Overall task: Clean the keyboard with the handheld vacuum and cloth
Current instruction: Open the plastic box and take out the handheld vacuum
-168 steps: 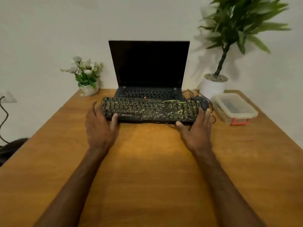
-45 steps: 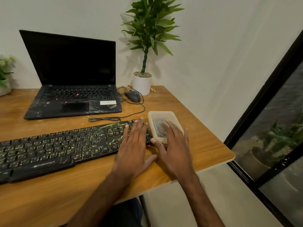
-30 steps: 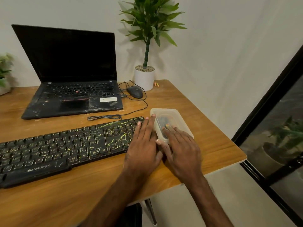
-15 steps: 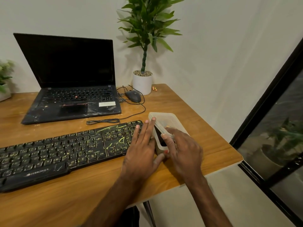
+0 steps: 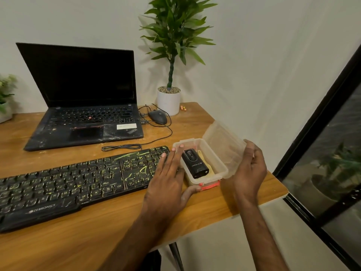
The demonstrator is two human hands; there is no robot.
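The black keyboard (image 5: 78, 182), streaked with yellow-green marks, lies across the wooden desk (image 5: 97, 241). At its right end stands a clear plastic box (image 5: 219, 173) with a red latch. Inside lie a black handheld vacuum (image 5: 194, 163) and a yellow cloth (image 5: 205, 160). My left hand (image 5: 168, 184) rests flat against the box's left wall, thumb at its front corner. My right hand (image 5: 249, 169) grips the clear lid (image 5: 222, 147), which is lifted and tilted up to the right.
An open black laptop (image 5: 84, 106) sits behind the keyboard, with a coiled cable (image 5: 121, 147) in front of it. A mouse (image 5: 157, 116) and a white potted plant (image 5: 169, 99) stand at the back right. The desk edge is just right of the box.
My right hand has lifted the lid off the box and swung it up to the right, which exposed the vacuum and cloth. My left hand stayed against the box.
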